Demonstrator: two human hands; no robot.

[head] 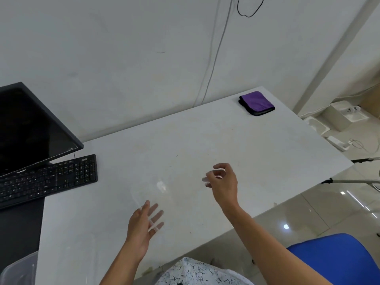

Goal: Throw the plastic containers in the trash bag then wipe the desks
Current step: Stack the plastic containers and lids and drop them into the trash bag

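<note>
Your black-and-white patterned clothing (195, 272) fills the near edge, with a blue chair seat (339, 260) to its right. Just beyond, both your forearms reach out over the white desk (226, 136).

Your left hand (141, 225) is flat, with fingers straight and spread. Pale edges of a clear plastic container (161, 187) cross those fingers, which seem to lie against its near side. Your right hand (223, 182) is curled, thumb and fingertips closed in a pinch on the container's right edge, where a pale rim shows. The container is almost invisible between your two hands, over the middle of the desk. Only a glint and faint outlines give it away, so you cannot tell its exact shape or whether it touches the desk.

At the near left corner sits a translucent tub (18, 270), cut off by the frame. Left of your hands lies a black keyboard (47, 177), with a dark monitor (30, 128) tilted over its far side. A folded purple cloth (257, 102) lies at the far right corner of the desk, well apart from both hands. Thin cables (216, 58) hang down the pale wall (123, 48) behind the desk.
</note>
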